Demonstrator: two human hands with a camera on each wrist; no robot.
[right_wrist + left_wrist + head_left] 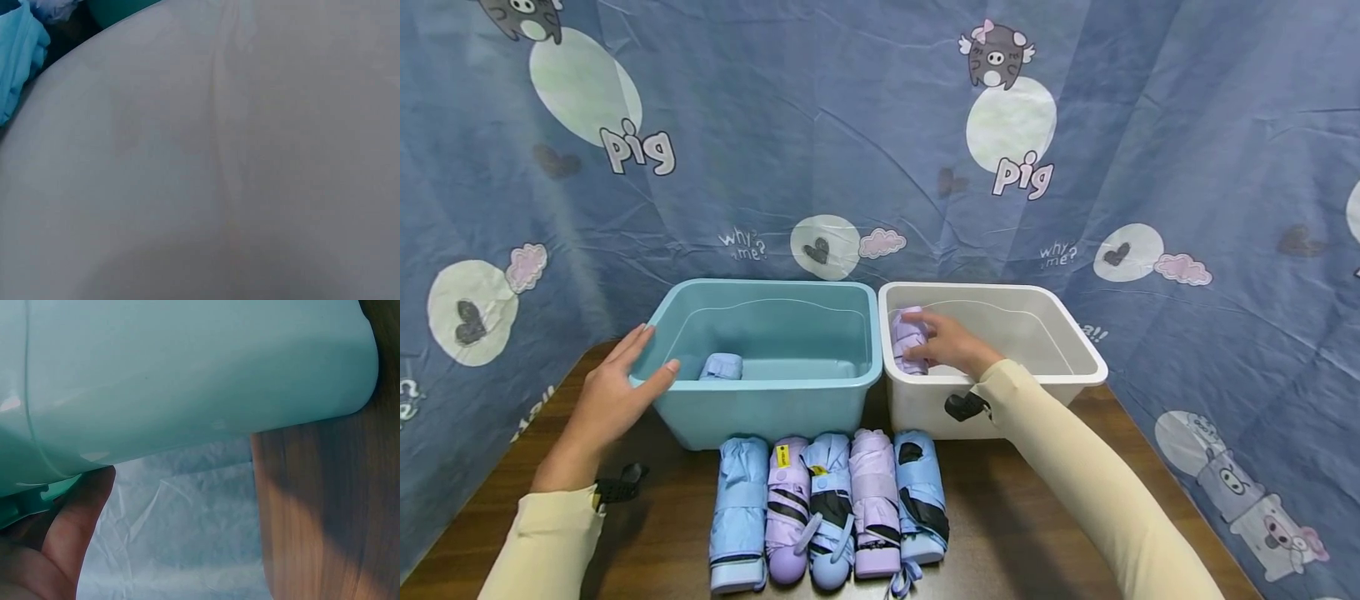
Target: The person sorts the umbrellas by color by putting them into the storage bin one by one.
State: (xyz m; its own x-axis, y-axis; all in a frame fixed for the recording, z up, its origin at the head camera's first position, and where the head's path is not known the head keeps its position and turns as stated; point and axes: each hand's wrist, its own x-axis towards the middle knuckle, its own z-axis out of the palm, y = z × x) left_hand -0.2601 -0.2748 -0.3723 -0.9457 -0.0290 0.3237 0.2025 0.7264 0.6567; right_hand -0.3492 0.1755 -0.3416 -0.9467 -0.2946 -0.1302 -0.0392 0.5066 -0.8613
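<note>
My right hand [943, 343] reaches into the white bin [1075, 354] and grips a folded purple umbrella [906, 332] near the bin's left wall. The right wrist view is filled by the white bin's wall [219, 156]. My left hand [617, 387] rests with straight fingers against the left corner of the teal bin [760, 387], thumb on the front rim. The left wrist view shows that bin's outer wall [187, 375] and one finger [75, 525] under its rim. A folded light-blue umbrella [721, 367] lies inside the teal bin.
Several folded blue and purple umbrellas [827, 500] lie side by side on the wooden table [1000, 517] in front of the bins. A blue cartoon-print cloth [850, 125] hangs behind and to both sides. The two bins stand touching.
</note>
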